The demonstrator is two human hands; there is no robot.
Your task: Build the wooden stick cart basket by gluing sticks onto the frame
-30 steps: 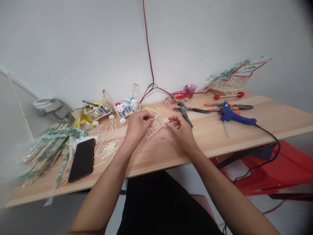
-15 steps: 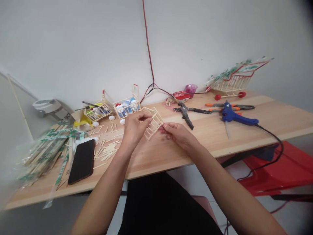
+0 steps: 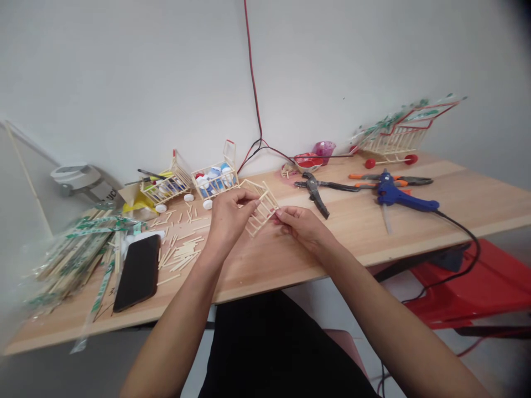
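Note:
Between my hands, just above the table, is a small frame of thin wooden sticks (image 3: 260, 214), like a little open basket with slatted sides. My left hand (image 3: 233, 216) pinches its upper left side between thumb and fingers. At the frame's right edge, my right hand (image 3: 299, 224) is closed, thumb and fingertips pressed against a corner; whether a separate stick is between them is too small to tell. Loose short sticks (image 3: 185, 254) lie scattered on the table left of my left hand. Behind it stands a small stick cart (image 3: 213, 181) holding blue and white pieces.
A black phone (image 3: 138, 272) and bundled sticks in plastic (image 3: 78, 254) lie on the left. Another stick cart (image 3: 168, 187) stands behind. Rightward are black pliers (image 3: 316, 194), orange-handled pliers (image 3: 415, 181), a blue glue gun (image 3: 404, 198) with its cord, and a larger red-trimmed cart (image 3: 394, 141).
My right fingertips have shifted very slightly at the frame's corner. Both hands keep hold of the stick frame in nearly the same place. The camera view has moved a little.

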